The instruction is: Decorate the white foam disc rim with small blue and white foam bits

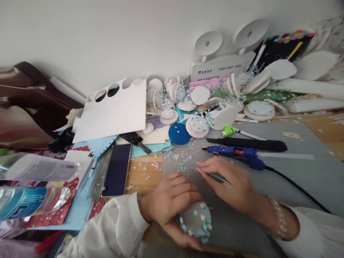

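My left hand (172,204) is curled around a white foam disc (195,219) whose rim carries small blue and white flower pieces; it holds the disc near the front edge of the grey cutting mat (290,172). Just right of it, my right hand (231,182) pinches thin tweezers (219,176), fingers together, tips pointing left over the mat. Loose flower confetti (182,157) lies scattered just beyond both hands.
A blue glue gun (239,154) with a black cord and a black knife (252,144) lie behind my hands. Several decorated foam discs (199,125), a blue disc (179,133), white foam board (113,111), a phone (116,170) and plastic bottles (29,200) crowd the left and back.
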`<state>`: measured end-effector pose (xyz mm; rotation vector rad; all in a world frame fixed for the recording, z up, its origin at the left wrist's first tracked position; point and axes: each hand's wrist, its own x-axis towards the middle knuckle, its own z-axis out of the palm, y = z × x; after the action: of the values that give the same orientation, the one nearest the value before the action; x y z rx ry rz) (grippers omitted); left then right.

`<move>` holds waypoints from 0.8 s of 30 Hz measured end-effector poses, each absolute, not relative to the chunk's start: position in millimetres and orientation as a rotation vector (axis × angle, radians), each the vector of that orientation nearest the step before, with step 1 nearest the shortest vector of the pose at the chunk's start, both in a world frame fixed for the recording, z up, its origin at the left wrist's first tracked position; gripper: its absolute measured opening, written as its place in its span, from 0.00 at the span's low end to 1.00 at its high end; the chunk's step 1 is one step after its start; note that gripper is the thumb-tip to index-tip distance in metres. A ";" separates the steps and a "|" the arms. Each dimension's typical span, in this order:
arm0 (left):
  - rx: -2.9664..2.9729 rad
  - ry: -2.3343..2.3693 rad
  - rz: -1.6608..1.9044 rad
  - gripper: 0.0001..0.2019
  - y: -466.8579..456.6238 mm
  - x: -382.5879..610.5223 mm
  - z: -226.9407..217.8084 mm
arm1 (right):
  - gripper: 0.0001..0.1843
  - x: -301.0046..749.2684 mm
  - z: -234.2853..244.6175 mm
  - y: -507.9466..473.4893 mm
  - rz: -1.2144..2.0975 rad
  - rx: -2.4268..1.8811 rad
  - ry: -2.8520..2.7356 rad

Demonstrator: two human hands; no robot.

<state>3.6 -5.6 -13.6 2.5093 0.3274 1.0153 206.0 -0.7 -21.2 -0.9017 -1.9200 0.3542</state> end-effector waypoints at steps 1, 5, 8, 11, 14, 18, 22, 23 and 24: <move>2.521 0.392 1.004 0.33 -5.6 2.9 -13.7 | 0.08 204.2 -21.7 -0.4 0.352 -0.898 -1.924; 2.531 0.570 0.926 0.29 -4.1 1.2 -12.8 | 0.10 199.7 -22.7 -1.0 0.333 -0.905 -1.884; 2.543 0.524 0.851 0.30 -4.0 2.2 -12.7 | 0.09 196.5 -20.5 0.4 0.337 -0.906 -1.876; 2.579 0.463 0.795 0.29 -5.3 4.6 -14.0 | 0.09 191.0 -17.1 5.3 0.362 -0.909 -1.887; 2.599 0.435 0.801 0.29 -6.1 6.3 -15.9 | 0.09 183.2 -16.2 12.1 0.395 -0.938 -1.896; 2.611 0.439 0.811 0.28 -5.8 6.9 -17.8 | 0.09 173.6 -20.7 21.1 0.417 -0.995 -1.893; 2.619 0.415 0.781 0.27 -6.0 7.6 -18.7 | 0.09 169.4 -25.9 26.6 0.448 -1.024 -1.916; 2.620 0.416 0.769 0.27 -6.1 7.8 -18.8 | 0.09 169.1 -26.7 27.4 0.457 -1.027 -1.925; 2.620 0.418 0.759 0.27 -6.2 8.1 -18.8 | 0.09 168.9 -27.2 28.0 0.463 -1.028 -1.933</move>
<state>8.1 -6.2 -18.8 2.6196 0.4176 0.7587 168.9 28.0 -27.2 -1.0280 -1.9335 0.4627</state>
